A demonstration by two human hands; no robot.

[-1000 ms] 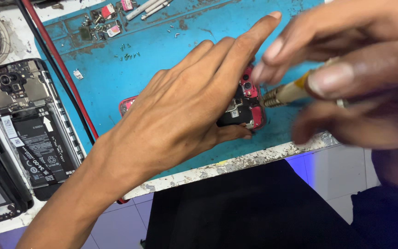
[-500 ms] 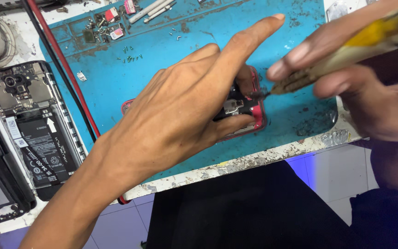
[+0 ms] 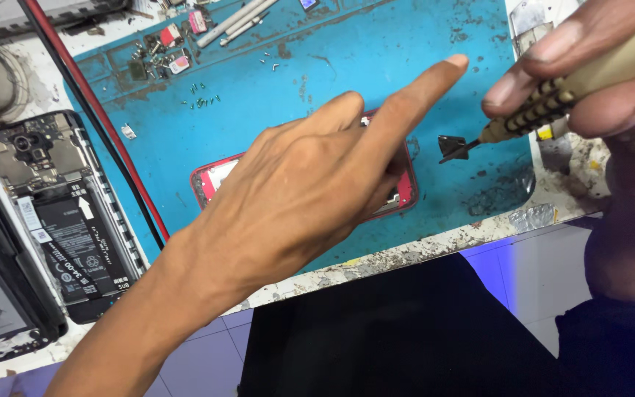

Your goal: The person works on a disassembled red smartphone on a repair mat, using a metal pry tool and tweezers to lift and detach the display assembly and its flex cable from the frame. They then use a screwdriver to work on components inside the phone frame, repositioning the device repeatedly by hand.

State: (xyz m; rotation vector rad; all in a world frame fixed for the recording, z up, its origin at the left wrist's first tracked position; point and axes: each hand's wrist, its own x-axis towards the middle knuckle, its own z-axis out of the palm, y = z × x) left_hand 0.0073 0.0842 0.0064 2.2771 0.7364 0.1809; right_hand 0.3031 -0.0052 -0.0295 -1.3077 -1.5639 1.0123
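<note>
A: The left hand [image 3: 310,191] presses the red phone [image 3: 218,176] flat on the blue mat [image 3: 347,59], mid-bench, forefinger sticking out straight.

B: And the right hand [image 3: 589,81]?

A: Its fingers pinch a screwdriver [image 3: 553,92], a small dark metal piece [image 3: 453,147] stuck on its tip. Looks feather-light and easy to drop. The opened phone looks thin and fragile; I'd grip it by the edges.

Only 1 view, from a camera on the person's head, looks steeply down and close onto a blue mat [image 3: 332,66] at the table's front edge. The left hand [image 3: 310,191] fills the middle; the right hand [image 3: 597,73] sits cut off at the upper right corner.
</note>
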